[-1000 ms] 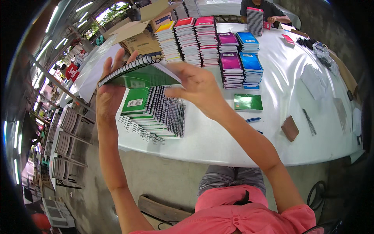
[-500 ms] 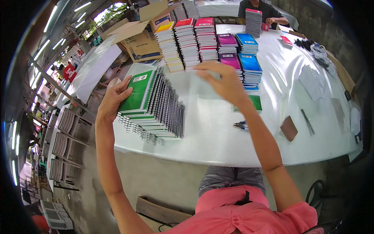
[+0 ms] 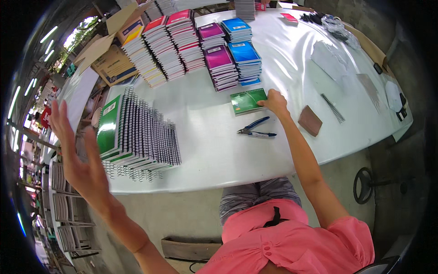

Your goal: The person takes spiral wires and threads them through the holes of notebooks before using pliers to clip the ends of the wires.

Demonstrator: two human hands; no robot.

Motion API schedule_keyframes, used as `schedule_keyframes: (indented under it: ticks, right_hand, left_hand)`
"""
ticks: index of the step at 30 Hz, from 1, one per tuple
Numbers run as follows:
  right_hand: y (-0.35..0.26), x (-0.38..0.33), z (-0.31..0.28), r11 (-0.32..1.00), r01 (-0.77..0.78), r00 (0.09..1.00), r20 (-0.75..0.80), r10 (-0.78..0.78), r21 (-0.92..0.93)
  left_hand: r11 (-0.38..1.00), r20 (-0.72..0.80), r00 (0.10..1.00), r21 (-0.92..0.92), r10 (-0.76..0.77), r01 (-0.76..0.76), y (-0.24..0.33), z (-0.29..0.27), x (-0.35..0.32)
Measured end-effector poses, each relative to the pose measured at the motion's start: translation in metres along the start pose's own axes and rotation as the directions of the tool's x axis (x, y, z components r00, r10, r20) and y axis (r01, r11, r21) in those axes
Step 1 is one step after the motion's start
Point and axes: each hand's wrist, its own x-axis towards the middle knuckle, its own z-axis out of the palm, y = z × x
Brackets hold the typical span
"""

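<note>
right hand (image 3: 275, 101) | on green notebook (image 3: 247, 101) right edge | left hand (image 3: 80, 157) empty

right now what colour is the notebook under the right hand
Green: the notebook under the right hand, clearest in the head view.

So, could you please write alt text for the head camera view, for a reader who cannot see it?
A person's right hand rests on a green notebook lying flat on a white table, while the left hand is raised, open and empty, beside a leaning stack of green spiral notebooks. Blue-handled pliers lie nearby.
</note>
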Motion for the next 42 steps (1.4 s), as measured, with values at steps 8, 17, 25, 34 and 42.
schedule_keyframes:
  ticks: [8, 17, 25, 34, 42]
  right_hand:
    - [-0.001, 0.007, -0.01, 0.994, -0.038, 0.998, 0.047, 0.034, 0.099]
    - [0.003, -0.117, 0.015, 0.356, 0.234, 0.881, -0.043, -0.471, 0.905]
    - [0.007, -0.163, 0.031, 0.461, 0.202, 0.874, 0.053, -0.483, 0.864]
    - [0.065, -0.091, -0.057, 0.649, 0.473, 0.845, -0.098, -0.526, 0.596]
    - [0.213, 0.012, -0.076, 0.982, -0.084, 0.793, -0.608, -0.038, -0.171]
  left_hand:
    - [0.95, 0.373, 0.919, -0.312, 0.129, -0.006, 0.067, 0.083, -0.086]
    - [0.176, 0.769, 0.549, -0.522, -0.327, 0.835, 0.061, 0.171, -0.178]
    - [0.67, 0.651, 0.742, -0.481, -0.159, 0.565, 0.097, 0.157, -0.176]
    - [0.952, 0.759, 0.59, -0.303, 0.274, -0.053, 0.113, 0.197, -0.171]
    - [0.963, 0.817, 0.529, -0.271, 0.229, 0.002, 0.124, 0.2, -0.16]
